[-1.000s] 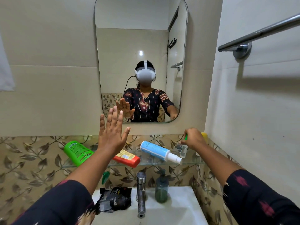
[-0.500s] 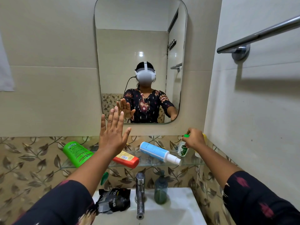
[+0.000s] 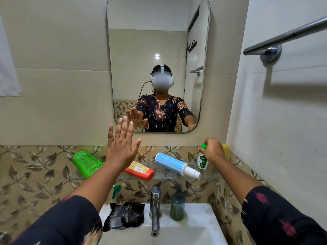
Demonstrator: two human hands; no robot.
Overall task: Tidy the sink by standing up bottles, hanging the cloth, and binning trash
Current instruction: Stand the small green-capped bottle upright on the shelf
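My right hand (image 3: 213,150) grips the green cap of a small clear sanitizer bottle (image 3: 202,160), held upright at the right end of the glass shelf (image 3: 162,175). My left hand (image 3: 121,145) is raised flat in front of the wall, fingers spread, holding nothing. On the shelf a green bottle (image 3: 86,163), a red bottle (image 3: 141,171) and a blue-and-white spray bottle (image 3: 176,165) lie on their sides. A yellow bottle (image 3: 226,151) shows behind my right hand. A crumpled black wrapper (image 3: 124,215) lies on the sink rim (image 3: 200,225).
A chrome tap (image 3: 155,209) and a dark green soap dispenser (image 3: 177,205) stand at the back of the sink. A towel rail (image 3: 283,38) runs along the right wall. A white cloth (image 3: 8,73) hangs at the far left. A mirror (image 3: 157,50) is above the shelf.
My right hand has tipped the small sanitizer bottle from lying down to upright on the shelf's right end. My left hand stays raised and spread.
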